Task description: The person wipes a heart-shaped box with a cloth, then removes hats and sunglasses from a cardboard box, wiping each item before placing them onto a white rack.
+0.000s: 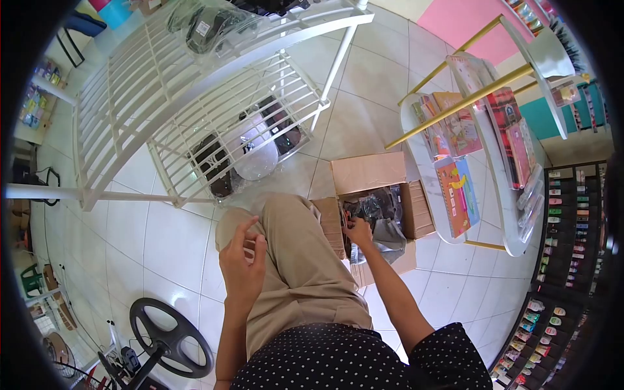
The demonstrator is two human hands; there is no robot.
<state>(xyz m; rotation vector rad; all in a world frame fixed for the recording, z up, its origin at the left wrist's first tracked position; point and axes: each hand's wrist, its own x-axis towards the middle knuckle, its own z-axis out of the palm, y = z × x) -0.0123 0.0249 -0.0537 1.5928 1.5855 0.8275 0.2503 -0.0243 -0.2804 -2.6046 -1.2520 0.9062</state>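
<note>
My right hand (359,233) reaches into an open cardboard box (368,171) on the floor beside my knee. Its fingers are bent against dark contents near the box's left inner wall, and what they grip is hard to make out. Black and grey items in clear plastic (383,208) fill the box. Above my lap, my left hand (242,265) is raised with loosely curled fingers, the index finger and thumb apart, and nothing in it. Nearest to it are my legs in beige trousers (286,247).
A white slatted rack (188,97) stands ahead on the left. Plastic-wrapped caps (257,153), dark and white, lie on its lower shelf. Right of the box is a marble-look shelf (497,201) with gold legs and notebooks (455,195). A black wheel-shaped base (172,338) lies behind left.
</note>
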